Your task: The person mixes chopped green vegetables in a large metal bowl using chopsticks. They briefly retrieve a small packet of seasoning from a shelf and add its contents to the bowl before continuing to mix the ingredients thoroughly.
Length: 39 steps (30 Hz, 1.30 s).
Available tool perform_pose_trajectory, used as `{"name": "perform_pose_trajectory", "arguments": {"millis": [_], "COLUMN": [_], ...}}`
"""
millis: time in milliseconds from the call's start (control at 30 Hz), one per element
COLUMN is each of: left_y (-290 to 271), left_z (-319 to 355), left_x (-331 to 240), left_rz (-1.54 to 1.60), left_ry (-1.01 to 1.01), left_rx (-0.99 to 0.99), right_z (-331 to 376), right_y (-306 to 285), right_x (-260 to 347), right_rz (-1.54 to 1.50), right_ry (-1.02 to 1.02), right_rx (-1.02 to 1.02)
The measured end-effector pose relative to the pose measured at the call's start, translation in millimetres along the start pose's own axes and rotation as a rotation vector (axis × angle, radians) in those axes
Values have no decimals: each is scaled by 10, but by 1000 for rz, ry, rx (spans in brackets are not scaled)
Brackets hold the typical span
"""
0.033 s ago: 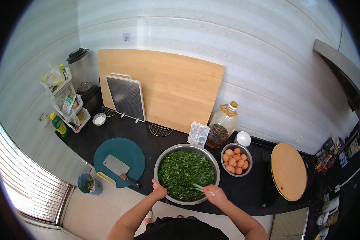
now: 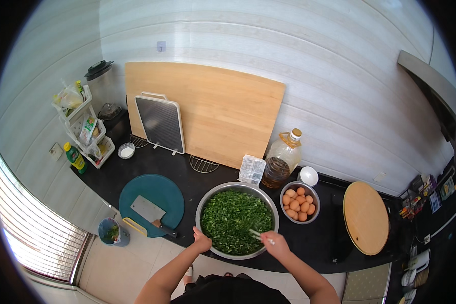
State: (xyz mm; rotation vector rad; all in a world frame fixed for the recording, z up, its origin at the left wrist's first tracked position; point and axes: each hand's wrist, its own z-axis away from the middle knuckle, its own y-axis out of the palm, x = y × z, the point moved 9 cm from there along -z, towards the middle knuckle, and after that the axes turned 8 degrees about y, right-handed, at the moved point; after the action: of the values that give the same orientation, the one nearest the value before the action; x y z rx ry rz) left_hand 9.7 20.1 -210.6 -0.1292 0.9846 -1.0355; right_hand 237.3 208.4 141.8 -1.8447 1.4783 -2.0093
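Plainly, our right grip (image 2: 274,244) is closed around a pair of pale chopsticks (image 2: 255,232), whose tips go into the greens (image 2: 233,218) near the right side of the bowl (image 2: 275,213). Our left grip (image 2: 202,241) is at the bowl's near left rim, thumb up, seemingly steadying it; the undersides of those fingers are hidden, so we cannot tell how firmly they hold.

The greens sit finely cut in this wide steel bowl, at the near edge of the counter (image 2: 299,243). We judge the chopping done: the cleaver (image 2: 148,209) lies idle on the green board (image 2: 131,187) to our left, its handle jutting past the edge toward us. Stirring looks to be under way rather than finished, since the chopsticks are in among the leaves; how evenly they are mixed, we cannot tell.

Just right of the bowl, the eggs (image 2: 299,203) rest whole in a smaller steel pot (image 2: 317,210), so no cracking shows on these. Behind stand an oil jug (image 2: 277,169), partly full, and a white cup (image 2: 308,176). Farther left, a small dish (image 2: 126,151) holds something white.
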Motion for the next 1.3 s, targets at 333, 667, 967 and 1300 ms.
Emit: {"name": "perform_pose_trajectory", "arguments": {"millis": [333, 667, 967, 1300], "left_y": [-471, -171, -566, -749], "left_z": [661, 218, 863, 1223], "left_x": [-569, -209, -722, -988], "left_rz": [-200, -216, -114, -136], "left_ry": [10, -8, 52, 7], "left_rx": [13, 38, 70, 75], "right_z": [-403, 45, -334, -574], "right_y": [602, -52, 965, 88], "right_x": [-165, -131, 428, -543], "right_rz": [-346, -330, -227, -190], "right_ry": [102, 266, -74, 270], "right_rx": [-81, 15, 111, -182]}}
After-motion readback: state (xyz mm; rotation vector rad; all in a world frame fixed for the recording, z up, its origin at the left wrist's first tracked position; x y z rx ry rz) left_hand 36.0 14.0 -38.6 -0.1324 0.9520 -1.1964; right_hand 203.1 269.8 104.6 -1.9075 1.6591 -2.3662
